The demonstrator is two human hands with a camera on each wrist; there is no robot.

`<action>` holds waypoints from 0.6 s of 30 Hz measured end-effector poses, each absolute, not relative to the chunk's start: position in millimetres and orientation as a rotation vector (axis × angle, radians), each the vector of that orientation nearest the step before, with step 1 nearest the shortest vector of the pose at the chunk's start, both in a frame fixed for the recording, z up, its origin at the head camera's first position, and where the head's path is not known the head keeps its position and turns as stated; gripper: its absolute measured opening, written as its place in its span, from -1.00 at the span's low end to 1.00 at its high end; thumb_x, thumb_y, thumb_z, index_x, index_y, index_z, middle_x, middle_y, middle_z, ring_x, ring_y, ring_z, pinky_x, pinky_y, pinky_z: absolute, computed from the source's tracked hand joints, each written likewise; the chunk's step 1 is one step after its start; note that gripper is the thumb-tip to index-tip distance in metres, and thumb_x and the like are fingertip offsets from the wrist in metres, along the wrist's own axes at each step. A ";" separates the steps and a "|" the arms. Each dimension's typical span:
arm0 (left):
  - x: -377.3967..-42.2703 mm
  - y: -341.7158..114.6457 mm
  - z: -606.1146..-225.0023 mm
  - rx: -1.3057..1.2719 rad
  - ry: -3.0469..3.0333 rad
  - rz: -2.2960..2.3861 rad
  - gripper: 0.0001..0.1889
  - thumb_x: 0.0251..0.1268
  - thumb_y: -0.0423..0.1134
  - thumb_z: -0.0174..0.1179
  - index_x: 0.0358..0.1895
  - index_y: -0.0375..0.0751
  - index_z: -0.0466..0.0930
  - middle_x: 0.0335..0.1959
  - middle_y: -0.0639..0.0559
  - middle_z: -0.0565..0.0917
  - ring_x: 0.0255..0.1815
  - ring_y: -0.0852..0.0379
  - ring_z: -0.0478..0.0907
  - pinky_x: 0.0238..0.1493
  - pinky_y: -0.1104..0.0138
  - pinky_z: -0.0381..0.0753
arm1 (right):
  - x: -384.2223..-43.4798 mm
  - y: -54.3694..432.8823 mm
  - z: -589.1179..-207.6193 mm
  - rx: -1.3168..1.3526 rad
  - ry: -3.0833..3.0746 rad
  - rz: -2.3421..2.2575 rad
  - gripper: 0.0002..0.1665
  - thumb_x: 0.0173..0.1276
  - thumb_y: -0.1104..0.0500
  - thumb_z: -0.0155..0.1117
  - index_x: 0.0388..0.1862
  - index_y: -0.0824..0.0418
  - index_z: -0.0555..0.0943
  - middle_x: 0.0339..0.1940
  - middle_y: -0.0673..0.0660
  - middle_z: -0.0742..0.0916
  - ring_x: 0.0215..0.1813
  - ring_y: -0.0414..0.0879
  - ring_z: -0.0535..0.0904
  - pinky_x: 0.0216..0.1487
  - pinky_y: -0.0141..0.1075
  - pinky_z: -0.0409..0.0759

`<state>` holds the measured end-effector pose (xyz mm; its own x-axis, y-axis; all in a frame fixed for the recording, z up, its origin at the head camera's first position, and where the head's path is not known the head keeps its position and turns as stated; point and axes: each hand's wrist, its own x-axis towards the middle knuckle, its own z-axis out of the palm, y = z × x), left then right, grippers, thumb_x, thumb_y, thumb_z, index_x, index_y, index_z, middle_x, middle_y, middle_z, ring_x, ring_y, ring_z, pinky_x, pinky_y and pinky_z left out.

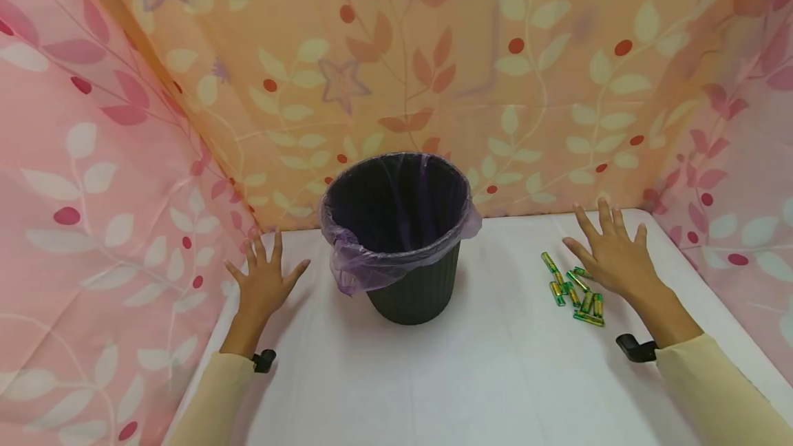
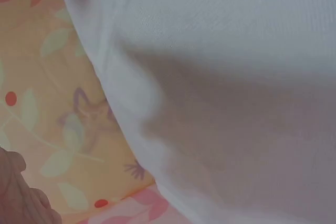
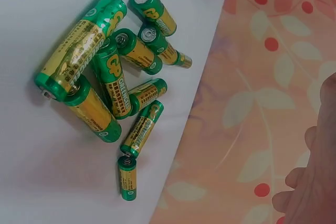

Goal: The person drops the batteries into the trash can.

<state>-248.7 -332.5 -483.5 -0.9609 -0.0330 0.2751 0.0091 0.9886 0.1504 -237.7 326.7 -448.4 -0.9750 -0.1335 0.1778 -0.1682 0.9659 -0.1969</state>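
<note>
Over the left part of the table, my left hand (image 1: 263, 285) is spread with straight fingers and holds nothing. Its fingers (image 2: 23, 195) show at the lower left corner of the left wrist view. On the right, my right hand (image 1: 619, 260) is likewise spread, beside and partly above a loose pile of green and gold batteries (image 1: 574, 294). The right wrist view shows these batteries (image 3: 113, 80) lying across one another, lettered GP. Between the hands stands a dark bin (image 1: 415, 294), upright, lined with a purple plastic bag (image 1: 365, 267) folded over its rim.
A white cloth covers the table (image 1: 471, 384). Behind it hangs an orange leaf-patterned curtain (image 1: 409, 54), with pink patterned cloth (image 1: 111, 226) at both sides. A black strap piece (image 1: 264, 361) juts from the left wrist, another (image 1: 636, 348) from the right.
</note>
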 end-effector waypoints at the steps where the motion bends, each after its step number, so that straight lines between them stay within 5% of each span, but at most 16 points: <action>1: -248.1 -332.2 -482.7 0.019 -2.854 -0.218 0.07 0.32 0.56 -0.17 0.68 0.01 -0.30 0.61 -0.49 -0.20 0.57 -0.55 -0.20 0.25 -0.58 -0.55 | -237.6 326.8 -448.2 0.231 -2.952 0.319 -0.06 0.58 -0.38 -0.24 0.69 -0.10 -0.33 0.63 0.33 -0.36 0.62 0.38 -0.41 0.30 0.58 -0.50; 12: -242.0 -325.3 -448.8 -0.023 -2.788 -0.319 -0.12 0.51 0.38 -0.22 0.68 0.00 -0.21 0.63 -0.42 -0.29 0.62 -0.43 -0.30 0.30 -0.56 -0.47 | -224.4 325.1 -442.2 0.288 -2.955 0.373 -0.04 0.59 -0.36 -0.23 0.70 0.01 -0.30 0.65 0.33 -0.33 0.62 0.39 -0.35 0.36 0.54 -0.43; 18: -241.3 -309.0 -407.2 -0.155 -2.704 -0.473 -0.21 0.62 0.23 -0.23 0.68 -0.08 -0.21 0.62 -0.44 -0.10 0.62 -0.39 -0.15 0.44 -0.42 -0.39 | -208.5 325.2 -434.1 0.332 -2.978 0.490 -0.03 0.62 -0.30 -0.18 0.69 0.13 -0.28 0.63 0.48 -0.13 0.60 0.47 -0.20 0.43 0.47 -0.38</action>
